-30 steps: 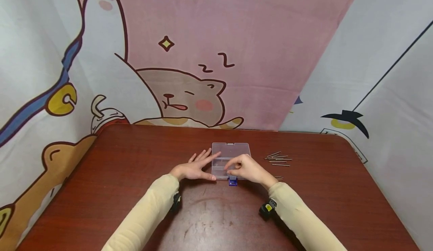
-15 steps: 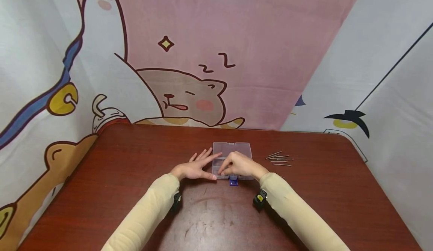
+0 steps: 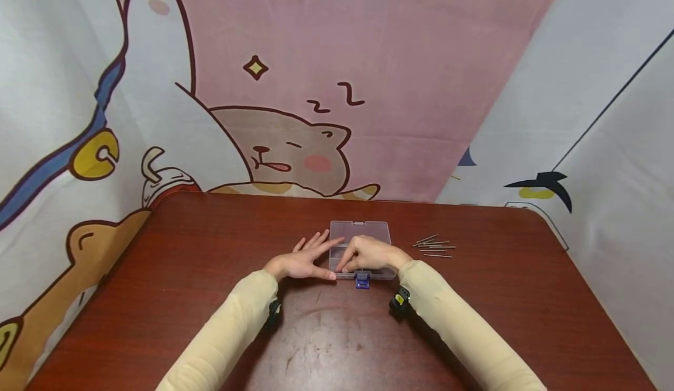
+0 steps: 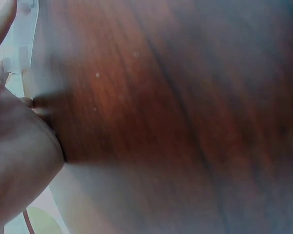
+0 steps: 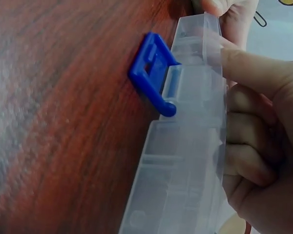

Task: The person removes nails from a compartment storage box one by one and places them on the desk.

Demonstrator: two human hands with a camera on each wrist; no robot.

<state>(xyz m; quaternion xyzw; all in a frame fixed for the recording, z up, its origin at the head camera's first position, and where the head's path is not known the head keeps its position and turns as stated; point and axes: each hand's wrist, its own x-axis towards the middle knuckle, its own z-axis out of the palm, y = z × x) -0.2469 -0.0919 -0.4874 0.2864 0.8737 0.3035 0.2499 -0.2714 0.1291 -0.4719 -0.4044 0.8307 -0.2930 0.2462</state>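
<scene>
A clear plastic compartment box [image 3: 360, 232] lies on the table with its lid raised or laid back; a blue latch [image 3: 362, 281] hangs open at its front. My left hand [image 3: 302, 264] rests flat at the box's left side, fingers spread and thumb touching the front left corner. My right hand [image 3: 371, 253] is over the box, its thumb and index finger reaching down into the front left compartment, other fingers curled. The box wall and fingers hide whether anything is pinched there. In the right wrist view, the blue latch [image 5: 154, 73] stands out from the box's front [image 5: 185, 161].
Several thin metal nails or pins [image 3: 434, 246] lie loosely on the brown wooden table [image 3: 505, 297], right of the box. Behind the table hangs a cartoon-printed cloth [image 3: 411, 75]. The right sleeve [image 3: 458, 321] crosses the table's front right.
My right hand has moved left and down into the front left compartment. Its forearm now covers the few pins that showed beside it. My left hand has stayed in place.
</scene>
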